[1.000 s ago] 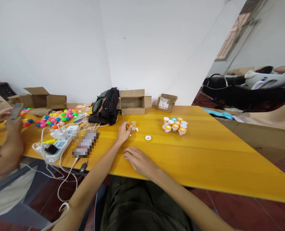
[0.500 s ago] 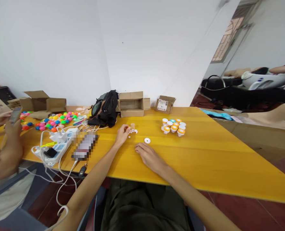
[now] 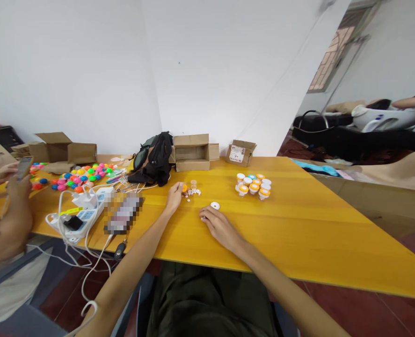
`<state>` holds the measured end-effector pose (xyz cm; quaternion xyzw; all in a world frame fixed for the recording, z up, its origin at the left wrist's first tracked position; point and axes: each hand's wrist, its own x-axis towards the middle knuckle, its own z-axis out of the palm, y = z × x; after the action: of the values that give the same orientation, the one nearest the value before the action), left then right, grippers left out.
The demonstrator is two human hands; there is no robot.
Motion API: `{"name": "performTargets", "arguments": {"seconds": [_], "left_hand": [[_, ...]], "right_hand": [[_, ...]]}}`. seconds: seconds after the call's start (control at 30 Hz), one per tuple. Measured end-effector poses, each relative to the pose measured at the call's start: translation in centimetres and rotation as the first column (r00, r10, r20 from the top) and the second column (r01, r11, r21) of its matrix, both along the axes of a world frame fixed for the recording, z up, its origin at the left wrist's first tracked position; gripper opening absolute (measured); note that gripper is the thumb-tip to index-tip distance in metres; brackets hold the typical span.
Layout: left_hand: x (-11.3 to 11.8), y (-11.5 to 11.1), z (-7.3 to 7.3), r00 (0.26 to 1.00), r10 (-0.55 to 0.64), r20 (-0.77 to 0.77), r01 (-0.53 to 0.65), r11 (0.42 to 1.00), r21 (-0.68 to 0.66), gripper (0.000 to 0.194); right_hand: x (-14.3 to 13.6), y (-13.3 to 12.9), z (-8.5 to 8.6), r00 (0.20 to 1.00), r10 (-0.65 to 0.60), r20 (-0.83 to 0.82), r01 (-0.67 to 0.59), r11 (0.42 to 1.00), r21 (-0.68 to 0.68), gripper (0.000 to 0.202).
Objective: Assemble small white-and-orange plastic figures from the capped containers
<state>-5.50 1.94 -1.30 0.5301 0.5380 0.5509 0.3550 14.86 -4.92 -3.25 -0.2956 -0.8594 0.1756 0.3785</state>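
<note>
My left hand (image 3: 174,197) has its fingers closed on a small orange piece (image 3: 184,188) above the yellow table. Just right of it lie small white parts (image 3: 194,192), with a clear round cup (image 3: 193,183) behind them. My right hand (image 3: 216,222) rests low near the table, its fingers pinched round a small white piece (image 3: 203,217). Close behind its knuckles is a white disc with a centre hole (image 3: 214,205). Several round pieces with orange, white and teal tops (image 3: 253,187) stand grouped farther right.
Open cardboard boxes (image 3: 192,164) and a black bag (image 3: 154,161) line the wall side of the table (image 3: 298,224). Coloured balls (image 3: 84,178), a power strip (image 3: 88,213) and cables lie left. Another person's hand (image 3: 19,187) holds a phone at far left.
My left hand has shifted slightly left, and the orange piece in it now shows. My right hand has moved slightly right and down, and a small white piece now shows at its fingertips.
</note>
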Motion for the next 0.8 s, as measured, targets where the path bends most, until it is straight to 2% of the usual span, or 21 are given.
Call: {"name": "performTargets", "arguments": {"seconds": [0.1, 0.23, 0.43, 0.53, 0.67, 0.73, 0.8], "left_hand": [[-0.1, -0.1, 0.2, 1.000, -0.014, -0.011, 0.013, 1.000, -0.016, 0.030], [-0.7, -0.6, 0.2, 0.998, -0.011, -0.063, 0.011, 1.000, 0.013, 0.020], [-1.8, -1.8, 0.6, 0.991, -0.004, -0.133, 0.017, 0.995, 0.095, 0.017], [-1.9, -2.3, 1.0, 0.992, -0.013, -0.123, 0.022, 0.998, 0.066, 0.022], [-1.5, -2.5, 1.2, 0.997, -0.052, -0.050, 0.052, 0.999, -0.001, 0.027], [-1.4, -2.4, 1.1, 0.998, -0.068, -0.010, 0.068, 0.998, -0.006, 0.028], [-1.4, -2.4, 1.0, 0.997, -0.071, 0.014, 0.071, 0.997, 0.000, 0.027]], "right_hand": [[0.2, 0.5, 0.0, 0.993, -0.019, -0.117, 0.005, 0.993, -0.120, 0.020], [0.6, 0.8, 0.2, 0.960, -0.096, -0.265, 0.009, 0.950, -0.313, 0.013], [1.6, 0.7, 0.9, 0.914, -0.174, -0.366, -0.007, 0.896, -0.443, 0.016], [2.4, 0.7, 1.0, 0.891, -0.231, -0.391, -0.018, 0.843, -0.538, 0.023], [3.2, 0.5, 1.1, 0.831, -0.307, -0.464, -0.104, 0.734, -0.671, 0.036], [3.4, 0.3, 1.2, 0.794, -0.336, -0.506, -0.159, 0.690, -0.706, 0.041], [3.5, 0.3, 1.3, 0.771, -0.357, -0.528, -0.184, 0.669, -0.720, 0.043]]}}
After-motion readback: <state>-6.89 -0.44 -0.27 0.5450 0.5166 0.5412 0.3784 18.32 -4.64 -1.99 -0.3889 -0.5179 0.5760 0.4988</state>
